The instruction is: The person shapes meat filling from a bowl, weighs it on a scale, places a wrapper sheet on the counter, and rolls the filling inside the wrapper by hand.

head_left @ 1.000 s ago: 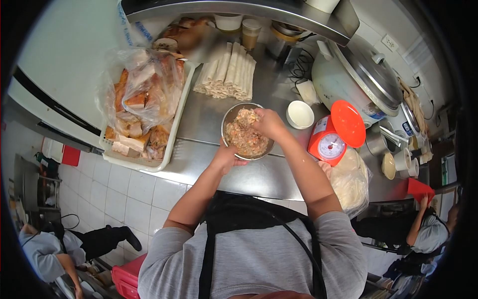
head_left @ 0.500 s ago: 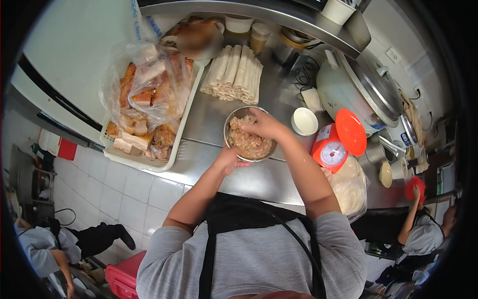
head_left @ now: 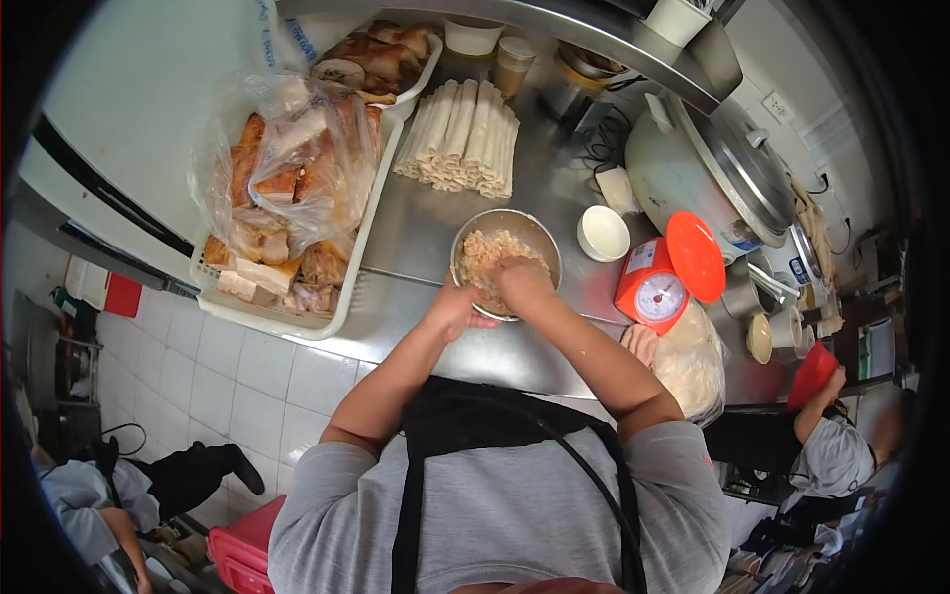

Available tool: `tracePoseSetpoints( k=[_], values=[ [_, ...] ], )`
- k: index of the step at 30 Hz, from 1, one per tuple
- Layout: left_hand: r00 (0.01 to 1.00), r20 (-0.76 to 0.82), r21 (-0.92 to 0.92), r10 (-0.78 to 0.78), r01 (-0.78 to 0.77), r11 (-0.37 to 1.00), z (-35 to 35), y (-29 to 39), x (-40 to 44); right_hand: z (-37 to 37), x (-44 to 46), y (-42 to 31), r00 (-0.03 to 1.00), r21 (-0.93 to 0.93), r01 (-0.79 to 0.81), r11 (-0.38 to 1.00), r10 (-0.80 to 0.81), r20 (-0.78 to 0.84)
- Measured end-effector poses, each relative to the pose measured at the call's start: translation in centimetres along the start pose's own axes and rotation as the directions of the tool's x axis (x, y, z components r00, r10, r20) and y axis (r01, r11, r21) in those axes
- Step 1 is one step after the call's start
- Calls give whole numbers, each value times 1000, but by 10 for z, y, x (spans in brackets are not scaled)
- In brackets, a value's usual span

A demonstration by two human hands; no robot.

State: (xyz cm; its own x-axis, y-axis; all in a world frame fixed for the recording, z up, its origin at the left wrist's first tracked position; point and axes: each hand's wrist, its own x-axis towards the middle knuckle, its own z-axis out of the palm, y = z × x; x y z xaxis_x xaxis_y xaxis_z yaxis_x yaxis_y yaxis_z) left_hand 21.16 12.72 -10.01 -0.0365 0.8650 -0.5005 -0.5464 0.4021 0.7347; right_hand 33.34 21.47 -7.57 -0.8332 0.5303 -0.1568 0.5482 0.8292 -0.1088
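Note:
A round metal bowl sits at the front of the steel counter, with a pinkish minced meat filling inside. My left hand grips the bowl's near left rim, thumb up along the side. Down in the filling is my right hand, knuckles up and fingers curled into the meat; the fingertips are hidden. Behind the bowl lies a stack of pale rolled wrappers. To its right are a small white bowl and a red dial scale.
At left, a white tray holds roasted meat chunks partly under a plastic bag. A large lidded pot stands back right. A bag of pale dough-like stuff lies by the scale. Other people are at right and lower left.
My right hand has moved down and nearer, from the filling's upper part to the bowl's near side. The filling is reshaped, baring the bowl's right wall. My left hand keeps its hold.

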Motion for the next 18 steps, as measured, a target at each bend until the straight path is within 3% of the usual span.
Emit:
tracePoseSetpoints(
  k=[2, 5, 8, 11, 14, 18],
  values=[
    [1000, -12, 55, 29, -28, 998, -1, -2, -1, 4, -3, 22, 993, 183, 114, 976, -116, -4],
    [996, -31, 147, 81, -75, 986, -1, -1, -3, -45, -10, 16, 989, 197, -119, 973, 133, -58],
    [995, -57, 174, 79, -68, 982, 3, 10, -16, -48, -6, 5, 959, -69, -273, 959, 277, 59],
    [990, -99, 126, 102, -89, 988, 6, 5, -12, -41, -3, -19, 870, -221, -366, 904, 416, 263],
    [990, -119, 71, 72, -64, 995, 0, 0, -10, -24, -1, -19, 840, -147, -431, 891, 455, 296],
    [993, -90, 46, 71, -67, 997, -4, 0, -7, -27, 0, -15, 820, 33, -375, 927, 315, 478]
  ],
)
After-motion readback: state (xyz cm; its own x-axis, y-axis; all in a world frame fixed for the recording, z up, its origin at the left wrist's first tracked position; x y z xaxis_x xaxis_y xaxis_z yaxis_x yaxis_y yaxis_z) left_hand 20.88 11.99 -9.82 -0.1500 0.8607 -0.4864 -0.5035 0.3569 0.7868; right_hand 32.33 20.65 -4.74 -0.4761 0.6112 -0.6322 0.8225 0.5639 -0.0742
